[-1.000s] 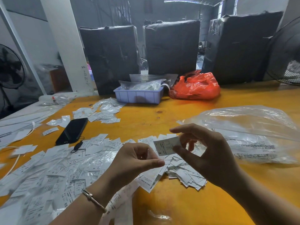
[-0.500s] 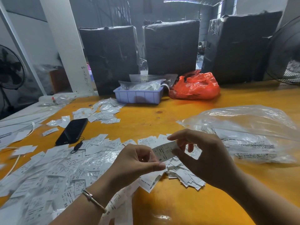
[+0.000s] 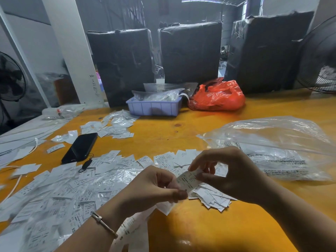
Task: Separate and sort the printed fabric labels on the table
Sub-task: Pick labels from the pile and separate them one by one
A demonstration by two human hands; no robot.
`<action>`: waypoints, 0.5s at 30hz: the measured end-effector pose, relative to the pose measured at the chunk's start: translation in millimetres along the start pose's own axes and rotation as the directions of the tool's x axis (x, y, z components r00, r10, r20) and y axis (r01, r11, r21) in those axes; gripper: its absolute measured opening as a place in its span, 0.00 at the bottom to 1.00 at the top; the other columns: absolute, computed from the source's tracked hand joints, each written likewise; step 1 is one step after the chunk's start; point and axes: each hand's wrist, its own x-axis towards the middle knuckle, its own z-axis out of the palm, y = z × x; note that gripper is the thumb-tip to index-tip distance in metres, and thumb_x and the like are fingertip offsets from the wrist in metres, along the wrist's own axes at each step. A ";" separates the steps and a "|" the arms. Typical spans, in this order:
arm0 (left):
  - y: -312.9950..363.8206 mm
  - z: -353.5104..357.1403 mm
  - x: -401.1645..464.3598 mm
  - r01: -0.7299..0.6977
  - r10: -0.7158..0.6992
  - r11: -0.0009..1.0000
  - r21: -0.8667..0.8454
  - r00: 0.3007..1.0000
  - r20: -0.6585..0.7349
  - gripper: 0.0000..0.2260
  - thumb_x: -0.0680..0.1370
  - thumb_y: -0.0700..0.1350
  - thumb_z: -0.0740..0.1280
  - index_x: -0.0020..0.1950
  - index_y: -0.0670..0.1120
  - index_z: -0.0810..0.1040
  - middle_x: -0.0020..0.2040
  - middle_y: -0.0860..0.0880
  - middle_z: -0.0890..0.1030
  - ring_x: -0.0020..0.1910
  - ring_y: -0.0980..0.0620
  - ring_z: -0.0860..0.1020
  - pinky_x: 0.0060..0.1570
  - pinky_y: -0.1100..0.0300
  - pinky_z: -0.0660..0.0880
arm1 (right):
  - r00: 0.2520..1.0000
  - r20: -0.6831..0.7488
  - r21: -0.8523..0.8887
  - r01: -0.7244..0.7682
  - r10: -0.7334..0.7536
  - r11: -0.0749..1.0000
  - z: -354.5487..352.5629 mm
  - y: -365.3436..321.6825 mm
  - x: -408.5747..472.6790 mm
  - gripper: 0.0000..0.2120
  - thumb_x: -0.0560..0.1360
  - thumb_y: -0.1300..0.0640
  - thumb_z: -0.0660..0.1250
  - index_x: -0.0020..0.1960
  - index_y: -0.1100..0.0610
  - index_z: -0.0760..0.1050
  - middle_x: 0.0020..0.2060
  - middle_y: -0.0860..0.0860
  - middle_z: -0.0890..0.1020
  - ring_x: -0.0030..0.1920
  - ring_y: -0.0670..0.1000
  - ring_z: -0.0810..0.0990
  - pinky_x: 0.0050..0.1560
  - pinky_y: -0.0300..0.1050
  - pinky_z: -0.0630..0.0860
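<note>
One white printed label (image 3: pixel 188 181) is held just above the orange table (image 3: pixel 190 230). My left hand (image 3: pixel 154 190) pinches its lower end between thumb and finger, and a strip of joined labels (image 3: pixel 131 228) hangs below this hand. My right hand (image 3: pixel 231 175) pinches the label's upper right end. A wide spread of loose labels (image 3: pixel 60 195) covers the table at the left. A small pile of labels (image 3: pixel 214 197) lies under my right hand. A further heap of labels (image 3: pixel 112 125) lies at the back left.
A black phone (image 3: pixel 80 147) lies left of centre. A clear plastic bag (image 3: pixel 276 146) sits at the right. A lilac bin (image 3: pixel 154 107), a red bag (image 3: pixel 218 96) and black wrapped bales (image 3: pixel 189 51) line the back. Fans stand at both sides.
Both hands have lowered with the label toward the small pile. The label has tilted from nearly flat to slanting down to the left.
</note>
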 end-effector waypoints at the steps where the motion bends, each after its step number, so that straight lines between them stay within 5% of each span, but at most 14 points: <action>1: 0.1 -0.2 -0.1 0.003 -0.002 1.000 -0.006 1.000 0.010 0.15 0.67 0.51 0.78 0.42 0.38 0.85 0.36 0.43 0.83 0.37 0.52 0.79 0.37 0.64 0.74 | 1.000 0.020 0.024 -0.011 0.011 1.000 -0.1 0.3 0.1 0.09 0.69 0.66 0.74 0.46 0.54 0.83 0.38 0.47 0.83 0.35 0.48 0.78 0.36 0.38 0.75; 9: 2.6 1.8 -0.4 0.002 0.000 1.000 -0.027 0.997 0.083 0.05 0.71 0.44 0.76 0.40 0.43 0.85 0.35 0.45 0.82 0.36 0.52 0.78 0.37 0.63 0.71 | 0.992 0.107 0.055 -0.078 0.071 0.995 12.1 1.1 0.1 0.12 0.70 0.65 0.74 0.51 0.54 0.81 0.36 0.47 0.81 0.36 0.47 0.80 0.39 0.46 0.79; 15: 1.7 0.7 -0.1 0.004 -0.004 1.000 -0.019 1.000 -0.007 0.11 0.70 0.48 0.76 0.41 0.39 0.84 0.36 0.46 0.83 0.37 0.51 0.79 0.40 0.59 0.73 | 0.986 -0.084 0.105 -0.135 0.145 0.985 14.6 1.3 0.5 0.10 0.68 0.62 0.76 0.49 0.54 0.83 0.36 0.46 0.84 0.38 0.46 0.81 0.41 0.42 0.76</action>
